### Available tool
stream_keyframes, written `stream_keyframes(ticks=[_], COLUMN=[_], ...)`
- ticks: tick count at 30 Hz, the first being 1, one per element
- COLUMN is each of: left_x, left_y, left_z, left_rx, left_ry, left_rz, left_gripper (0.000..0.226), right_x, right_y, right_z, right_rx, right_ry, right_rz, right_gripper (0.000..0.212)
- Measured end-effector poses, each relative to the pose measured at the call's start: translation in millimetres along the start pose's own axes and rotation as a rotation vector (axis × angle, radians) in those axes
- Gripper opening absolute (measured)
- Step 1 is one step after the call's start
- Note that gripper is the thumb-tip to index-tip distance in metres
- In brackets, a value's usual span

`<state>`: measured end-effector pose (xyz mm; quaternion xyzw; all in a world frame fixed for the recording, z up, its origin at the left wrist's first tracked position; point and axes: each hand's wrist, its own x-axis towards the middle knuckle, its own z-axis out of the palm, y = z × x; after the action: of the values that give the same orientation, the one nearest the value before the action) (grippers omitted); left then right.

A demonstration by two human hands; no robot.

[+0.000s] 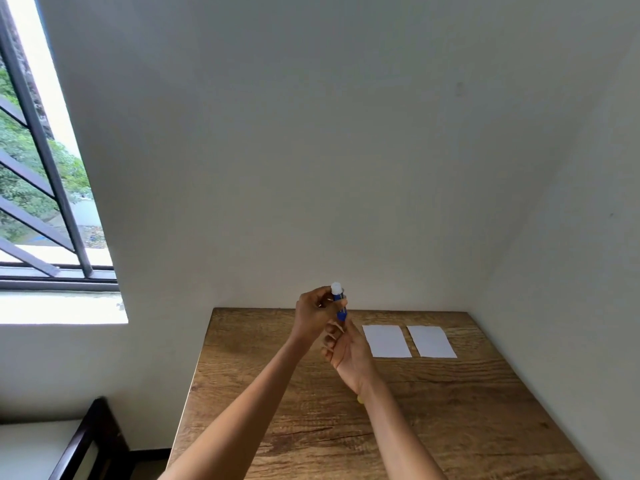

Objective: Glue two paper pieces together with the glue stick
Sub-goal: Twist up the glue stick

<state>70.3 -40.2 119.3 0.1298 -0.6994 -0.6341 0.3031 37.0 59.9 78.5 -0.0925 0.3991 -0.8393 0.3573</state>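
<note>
While both hands grip it, the blue glue stick [339, 304] shows white tip.

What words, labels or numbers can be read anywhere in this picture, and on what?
None can be read.
Blue glue stick with white tip, held by both hands: any label is too small and blurred to read.
Two white rectangular paper pieces on the wooden table: blank.
</note>
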Motion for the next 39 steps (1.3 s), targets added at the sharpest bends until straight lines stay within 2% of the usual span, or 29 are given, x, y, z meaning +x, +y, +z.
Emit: stream_keyframes(ticks=[4, 8, 15, 20, 25, 31, 36, 39], left_x=[1, 1, 2, 1, 7, 8, 12, 11], left_y=[3, 6, -2, -5, -6, -6, -11, -14], left_z=[2, 7, 7, 12, 12, 15, 14, 14], left_rx=[-0.017, 0.012, 0.014, 0.005, -0.023, -0.009, -0.019, -0.017], left_ry=[-0.012, -0.038, -0.009, -0.018, 0.02, 0.001, 0.018, -0.022], left_rz=[-0.025, -0.016, -0.041, -0.046, -0.083, -0.06, -0.08, -0.067], left_gripper=[0.009, 0.01, 0.009, 0.013, 0.011, 0.015, 0.013, 0.013], right_x=[2, 5, 6, 8, 5, 8, 6, 8], right_y=[-3, -11, -7, -14, -6, -14, -9, -14], right_z=[3, 3, -6, -5, -4, -3, -7, -10], right_rx=[0.038, -0.05, 0.025, -0.094, 0.052, -0.076, 0.007, -0.025], right_ry=[-0.002, 0.032, -0.004, 0.064, -0.006, 0.062, 0.016, 0.004], right_rz=[-0.059, 0.003, -0.008, 0.117, -0.012, 0.063, 0.0, 0.07], right_gripper=[0.025, 0.036, 0.028, 0.046, 0.026, 0.04, 0.023, 0.028])
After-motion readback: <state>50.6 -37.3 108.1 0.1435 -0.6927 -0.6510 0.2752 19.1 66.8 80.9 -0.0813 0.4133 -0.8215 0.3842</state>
